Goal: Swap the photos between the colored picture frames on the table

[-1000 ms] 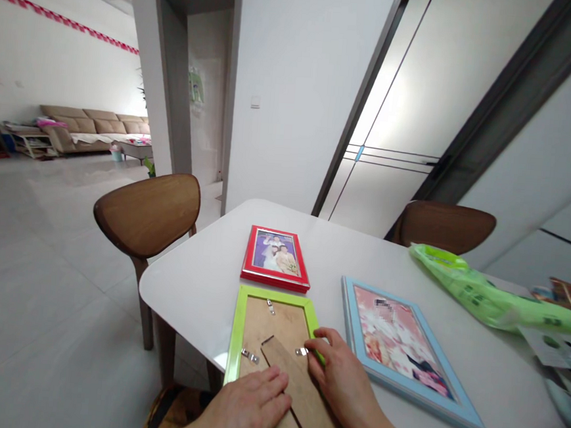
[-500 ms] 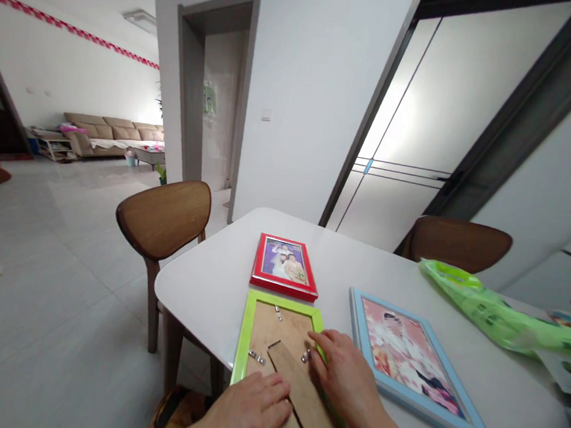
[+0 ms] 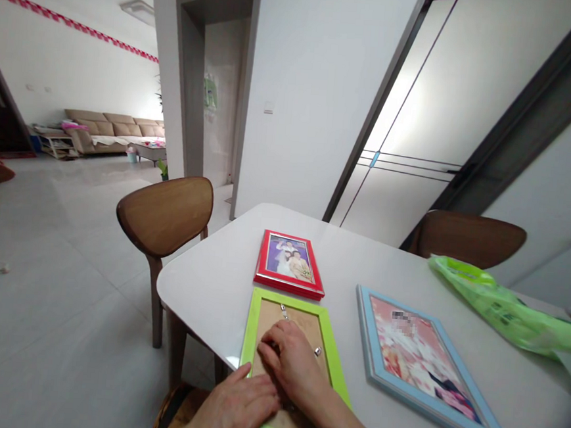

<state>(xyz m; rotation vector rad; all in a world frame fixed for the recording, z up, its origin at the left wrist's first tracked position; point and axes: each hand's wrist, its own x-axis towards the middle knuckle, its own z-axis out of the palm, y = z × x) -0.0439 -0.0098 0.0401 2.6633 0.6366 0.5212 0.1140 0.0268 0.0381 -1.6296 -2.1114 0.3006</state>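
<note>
A lime-green picture frame point(image 3: 252, 320) lies face down on the white table point(image 3: 206, 280), its brown backing board point(image 3: 304, 318) showing. Flat across the frame's lower left side rests my left hand point(image 3: 238, 401), fingers stretched out. My right hand point(image 3: 296, 363) is over the board's left part, fingers curled and tips pressed down; what they pinch, if anything, is hidden. Metal clips show at the top point(image 3: 284, 311) and right side point(image 3: 317, 352) of the board. The stand leg is mostly covered by my right hand and forearm.
A red picture frame point(image 3: 319, 286) lies just beyond the green one. To the right is a light-blue picture frame point(image 3: 371, 352), photo up. A green plastic bag point(image 3: 509, 314) lies at the far right. Wooden chairs stand at left point(image 3: 167, 214) and behind point(image 3: 476, 239).
My right hand has moved left from the frame's right side to the board's left part, now covering the left clip and the stand leg. My left hand has shifted slightly left.
</note>
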